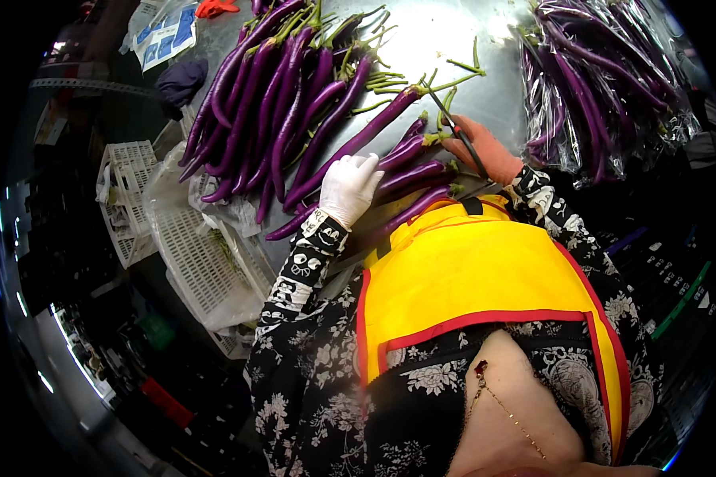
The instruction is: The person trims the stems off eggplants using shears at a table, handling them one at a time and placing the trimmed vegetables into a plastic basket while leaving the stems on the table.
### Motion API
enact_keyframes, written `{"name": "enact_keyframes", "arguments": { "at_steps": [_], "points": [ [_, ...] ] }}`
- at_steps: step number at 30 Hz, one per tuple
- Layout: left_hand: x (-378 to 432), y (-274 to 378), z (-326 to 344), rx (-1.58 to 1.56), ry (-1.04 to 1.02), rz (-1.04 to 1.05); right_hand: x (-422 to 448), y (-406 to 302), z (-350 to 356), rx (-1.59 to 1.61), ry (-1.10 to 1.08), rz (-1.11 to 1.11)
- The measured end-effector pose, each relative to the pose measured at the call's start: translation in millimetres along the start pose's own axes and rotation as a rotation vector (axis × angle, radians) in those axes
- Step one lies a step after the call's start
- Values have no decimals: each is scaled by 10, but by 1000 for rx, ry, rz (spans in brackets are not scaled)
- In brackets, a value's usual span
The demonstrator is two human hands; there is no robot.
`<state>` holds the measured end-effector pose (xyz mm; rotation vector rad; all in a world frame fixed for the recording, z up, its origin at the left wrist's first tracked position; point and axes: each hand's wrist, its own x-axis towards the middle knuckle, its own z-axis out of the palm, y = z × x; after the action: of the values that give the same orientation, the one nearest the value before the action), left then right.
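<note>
My left hand (350, 186), in a white glove, is closed around the middle of a long purple eggplant (373, 129). In an orange glove, my right hand (483, 149) holds scissors (460, 134) with dark blades and a bit of red. Their tips are at the green stem end of that eggplant. Cut green stems (388, 81) lie on the metal table (489, 98). Several shorter-lying eggplants (417, 173) rest near the yellow apron, between my hands. A big pile of eggplants (274, 107) with stems lies to the left of the held one.
Eggplants in clear plastic bags (596, 89) lie at the right. Below the table's left edge are a plastic-lined white basket (203, 256) and another white crate (128, 197). A dark cloth (181, 82), printed packaging (167, 39) and an orange-red glove (216, 7) are at the upper left.
</note>
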<state>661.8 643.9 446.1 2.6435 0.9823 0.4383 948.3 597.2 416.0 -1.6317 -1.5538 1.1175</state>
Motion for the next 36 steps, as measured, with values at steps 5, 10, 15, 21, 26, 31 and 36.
{"name": "enact_keyframes", "arguments": {
  "at_steps": [5,10,15,21,26,31,36],
  "points": [
    [204,-130,71,-207,314,46,-58,14,33,16,28,-43],
    [224,-187,44,50,325,-265,-142,-67,64,24,74,-58],
    [172,-257,-108,-323,190,-220,-186,-53,60,60,35,15],
    [194,-59,-477,-514,734,-314,-205,40,-45,356,-2,109],
    [224,100,-1151,-902,1019,-338,-156,222,-68,201,63,139],
    [107,-132,-1867,-845,1102,-502,-76,431,8,202,144,117],
    [-123,-1336,-2401,-116,739,-553,-62,406,-23,616,174,367]
  ]
}}
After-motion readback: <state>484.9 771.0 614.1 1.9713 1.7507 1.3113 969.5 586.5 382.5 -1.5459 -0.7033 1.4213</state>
